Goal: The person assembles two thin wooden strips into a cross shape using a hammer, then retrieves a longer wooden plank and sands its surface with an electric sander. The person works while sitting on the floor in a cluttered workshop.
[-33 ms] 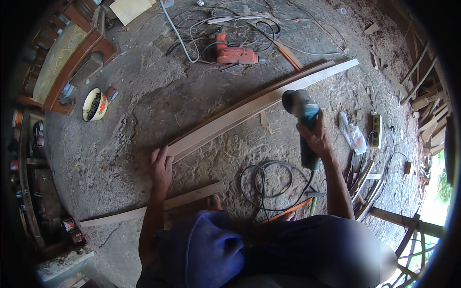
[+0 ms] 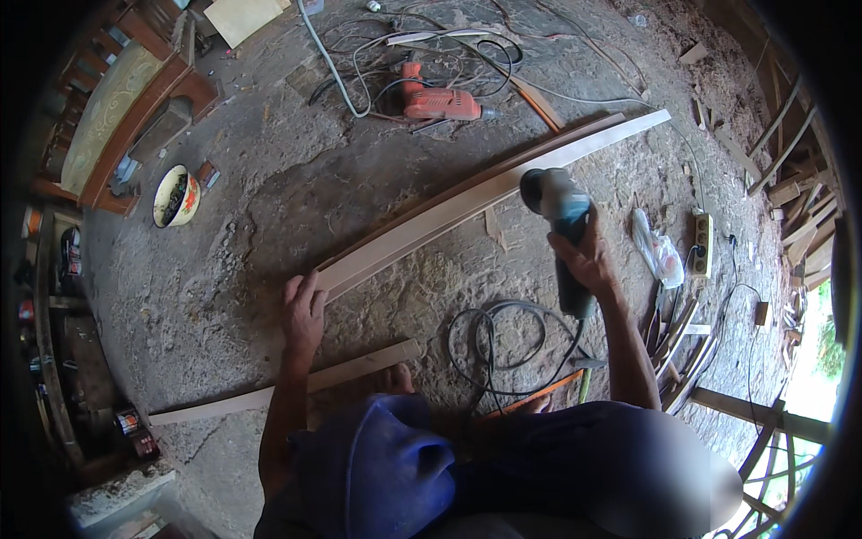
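My right hand (image 2: 586, 256) is wrapped round the body of a teal and black angle grinder (image 2: 572, 220). The grinder's round head lies over the lower edge of a long pale wooden board (image 2: 485, 194); whether the two touch I cannot tell. At the board's near left end, my left hand (image 2: 303, 314) grips it with bent fingers. A darker wooden strip (image 2: 422, 208) runs along the board's far side. From the grinder's rear a black cord (image 2: 492, 346) lies coiled on the ground.
A red power drill (image 2: 442, 102) rests among tangled cables at the back. To the right are a plastic bag (image 2: 658, 251) and a power strip (image 2: 703, 244). Another wooden strip (image 2: 359, 364) lies by my foot. An enamel bowl (image 2: 190, 199) with dark contents stands left.
My right hand has shifted slightly left with the grinder, along the board. My left hand and the board have hardly moved.
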Tool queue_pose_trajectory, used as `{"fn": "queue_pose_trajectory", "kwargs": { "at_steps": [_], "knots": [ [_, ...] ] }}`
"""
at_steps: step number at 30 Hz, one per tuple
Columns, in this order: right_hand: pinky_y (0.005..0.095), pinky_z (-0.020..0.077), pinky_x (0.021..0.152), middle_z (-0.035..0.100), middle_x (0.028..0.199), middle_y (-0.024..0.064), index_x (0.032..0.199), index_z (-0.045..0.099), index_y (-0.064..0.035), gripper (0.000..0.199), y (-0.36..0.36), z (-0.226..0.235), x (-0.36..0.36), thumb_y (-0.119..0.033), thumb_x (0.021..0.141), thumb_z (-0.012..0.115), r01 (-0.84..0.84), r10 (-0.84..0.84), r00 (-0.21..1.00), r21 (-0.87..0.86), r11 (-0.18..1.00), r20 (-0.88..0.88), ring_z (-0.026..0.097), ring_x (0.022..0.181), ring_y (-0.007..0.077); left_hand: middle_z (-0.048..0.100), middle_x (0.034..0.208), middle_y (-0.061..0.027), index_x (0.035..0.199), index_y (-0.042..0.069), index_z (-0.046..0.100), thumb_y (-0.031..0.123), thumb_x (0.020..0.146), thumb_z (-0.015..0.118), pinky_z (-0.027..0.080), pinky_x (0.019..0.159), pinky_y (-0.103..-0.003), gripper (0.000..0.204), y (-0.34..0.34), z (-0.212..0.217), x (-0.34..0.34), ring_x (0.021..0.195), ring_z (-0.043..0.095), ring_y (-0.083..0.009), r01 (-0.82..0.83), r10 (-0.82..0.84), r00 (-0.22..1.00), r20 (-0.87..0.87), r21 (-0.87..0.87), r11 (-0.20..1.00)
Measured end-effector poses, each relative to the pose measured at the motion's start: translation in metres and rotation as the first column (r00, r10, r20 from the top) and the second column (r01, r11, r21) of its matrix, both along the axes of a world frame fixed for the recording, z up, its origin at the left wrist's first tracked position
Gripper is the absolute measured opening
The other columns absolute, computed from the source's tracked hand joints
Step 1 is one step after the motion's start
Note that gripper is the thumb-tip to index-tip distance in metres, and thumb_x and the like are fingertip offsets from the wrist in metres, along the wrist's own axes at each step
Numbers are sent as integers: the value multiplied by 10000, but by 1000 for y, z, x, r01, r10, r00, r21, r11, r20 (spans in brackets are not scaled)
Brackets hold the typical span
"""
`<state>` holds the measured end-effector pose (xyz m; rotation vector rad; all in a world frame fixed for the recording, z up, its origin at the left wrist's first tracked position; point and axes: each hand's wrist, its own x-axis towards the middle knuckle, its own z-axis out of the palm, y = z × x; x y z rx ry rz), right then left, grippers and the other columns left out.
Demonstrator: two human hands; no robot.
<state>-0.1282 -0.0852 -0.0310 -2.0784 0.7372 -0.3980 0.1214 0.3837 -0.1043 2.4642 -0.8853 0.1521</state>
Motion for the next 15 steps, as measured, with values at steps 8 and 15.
{"fn": "queue_pose_trajectory", "kwargs": {
  "at_steps": [8, 15],
  "knots": [
    [503, 514, 969, 645, 1244, 298, 1599, 170, -28, 1041, 3, -4, 42, -422, 864, 792, 0, -12, 983, -67, 998, -181, 655, 1139, 441, 685, 1032, -84, 1137, 102, 768, 208, 775, 821, 542, 846, -460, 381, -95, -14, 9, 962, 686, -295, 70, -66, 996, 61, -76, 995],
    [538, 513, 964, 642, 1244, 348, 1598, 103, -18, 1037, 8, -9, 61, -398, 880, 748, -93, 62, 964, -106, 990, -259, 640, 1156, 517, 693, 1080, -103, 1150, 94, 769, 203, 785, 814, 542, 874, -445, 383, -93, -7, 6, 1011, 683, -299, 53, -50, 998, 29, -105, 993]
  ]
}}
